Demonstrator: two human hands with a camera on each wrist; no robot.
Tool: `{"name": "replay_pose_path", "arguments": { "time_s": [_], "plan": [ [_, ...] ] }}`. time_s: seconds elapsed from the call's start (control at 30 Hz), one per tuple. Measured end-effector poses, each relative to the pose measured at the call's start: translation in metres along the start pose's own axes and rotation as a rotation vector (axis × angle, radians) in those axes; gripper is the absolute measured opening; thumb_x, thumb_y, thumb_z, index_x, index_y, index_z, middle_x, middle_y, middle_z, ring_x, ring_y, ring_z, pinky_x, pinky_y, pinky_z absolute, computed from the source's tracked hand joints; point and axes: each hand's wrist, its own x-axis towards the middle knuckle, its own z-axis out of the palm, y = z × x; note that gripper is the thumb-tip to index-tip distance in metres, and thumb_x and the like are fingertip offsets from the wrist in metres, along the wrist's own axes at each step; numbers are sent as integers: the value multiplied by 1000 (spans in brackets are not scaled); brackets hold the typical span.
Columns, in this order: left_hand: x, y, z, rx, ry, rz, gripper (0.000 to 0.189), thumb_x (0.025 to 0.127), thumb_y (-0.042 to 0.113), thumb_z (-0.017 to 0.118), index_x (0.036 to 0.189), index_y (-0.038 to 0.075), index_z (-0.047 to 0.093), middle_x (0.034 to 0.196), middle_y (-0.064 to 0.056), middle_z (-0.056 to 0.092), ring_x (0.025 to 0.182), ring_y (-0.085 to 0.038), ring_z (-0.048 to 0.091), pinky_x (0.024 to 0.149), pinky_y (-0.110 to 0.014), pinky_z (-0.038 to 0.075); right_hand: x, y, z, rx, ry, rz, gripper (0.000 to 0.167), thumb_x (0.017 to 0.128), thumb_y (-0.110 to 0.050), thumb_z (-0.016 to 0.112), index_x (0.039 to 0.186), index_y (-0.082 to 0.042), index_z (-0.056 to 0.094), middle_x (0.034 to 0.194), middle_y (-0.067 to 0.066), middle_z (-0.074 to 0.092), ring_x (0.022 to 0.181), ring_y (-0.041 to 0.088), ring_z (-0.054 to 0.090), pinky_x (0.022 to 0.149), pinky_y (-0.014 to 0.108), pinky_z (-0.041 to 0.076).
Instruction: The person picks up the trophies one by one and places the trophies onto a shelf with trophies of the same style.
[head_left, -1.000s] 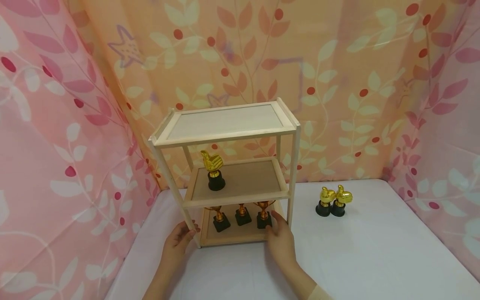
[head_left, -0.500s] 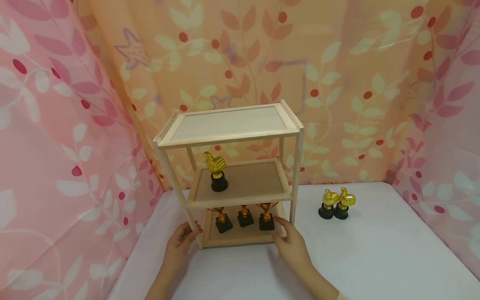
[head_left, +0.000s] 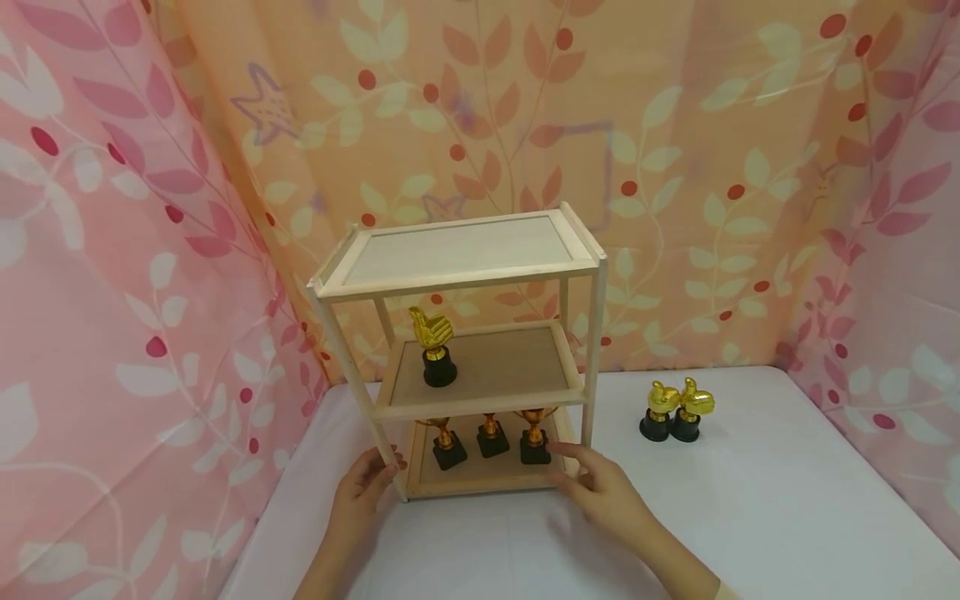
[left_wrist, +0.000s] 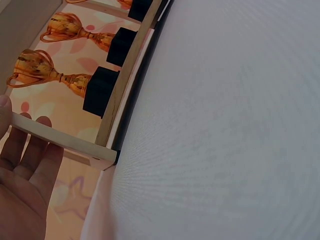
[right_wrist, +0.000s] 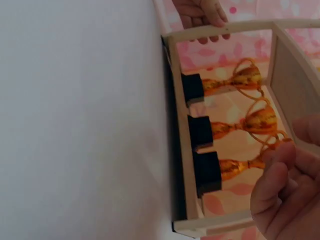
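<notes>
My left hand (head_left: 358, 492) holds the front left post of a three-tier wooden shelf (head_left: 480, 406) near its foot. In the left wrist view its fingers reach behind that post (left_wrist: 62, 138), thumb in front. On the bottom tier stand three gold trophy cups with black bases: a left cup (head_left: 450, 452), a middle cup (head_left: 492, 438) and a right cup (head_left: 536, 450). My right hand (head_left: 611, 496) is by the front right corner, fingers loosely bent and holding nothing, index fingertip close to the right cup. A gold thumbs-up trophy (head_left: 438, 367) stands at the left of the middle tier.
To the right of the shelf, two more thumbs-up trophies, a left one (head_left: 658, 412) and a right one (head_left: 690, 412), stand side by side on the white tabletop (head_left: 750, 517). A patterned curtain (head_left: 675, 167) hangs behind and along both sides.
My right hand has drawn back to the right from the right cup, its fingers loosening. My left hand keeps its hold on the post. The head view has shifted slightly.
</notes>
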Motion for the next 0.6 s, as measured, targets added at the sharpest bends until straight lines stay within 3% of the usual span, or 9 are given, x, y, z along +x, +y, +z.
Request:
{"name": "replay_pose_path", "arguments": {
  "time_s": [0.23, 0.4, 0.6],
  "plan": [
    [0, 2, 0, 24, 13, -12, 35, 103, 11, 62, 132, -6, 57, 116, -18, 71, 108, -13, 70, 95, -20, 55, 1, -8, -24, -28, -149, -55, 36, 100, -39, 68, 134, -33, 60, 64, -3, 51, 43, 3, 44, 39, 22, 43],
    [1, 4, 0, 43, 23, -24, 35, 103, 14, 63, 132, -4, 58, 115, -13, 72, 109, -13, 70, 95, -19, 54, 3, -16, -40, -82, -165, -104, 37, 99, -43, 67, 134, -31, 62, 66, -4, 54, 45, 4, 46, 41, 25, 45],
    [-1, 2, 0, 53, 5, 8, 34, 104, 11, 60, 132, -7, 56, 116, -20, 71, 108, -13, 70, 95, -18, 54, 1, -19, -58, -69, -201, -117, 30, 101, -37, 66, 130, -34, 65, 65, -6, 53, 47, 3, 45, 41, 24, 45]
  ]
}}
